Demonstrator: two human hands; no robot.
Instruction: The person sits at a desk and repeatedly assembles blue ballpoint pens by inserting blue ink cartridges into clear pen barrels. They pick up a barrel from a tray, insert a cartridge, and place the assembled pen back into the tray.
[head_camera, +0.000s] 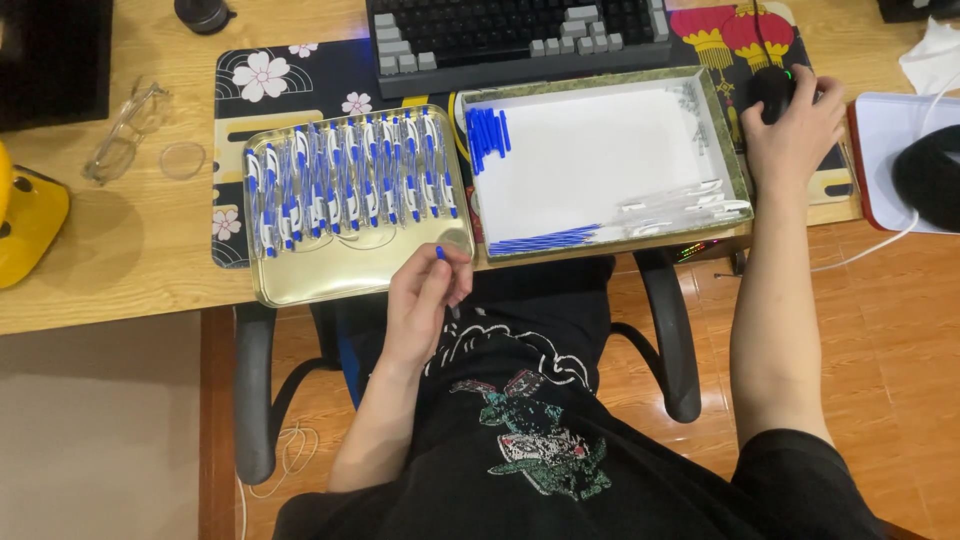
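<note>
While leaning over the wooden desk (120, 270), pinching a blue-tipped pen (441, 254) in curled left hand (425, 300) fingers just beside the gold tray (350, 280) of assembled pens (350, 185); resting right hand (795, 125) with fingers draped over the black mouse (772, 92).

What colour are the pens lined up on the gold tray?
White with blue trim, the pens on the gold tray; head view.
</note>
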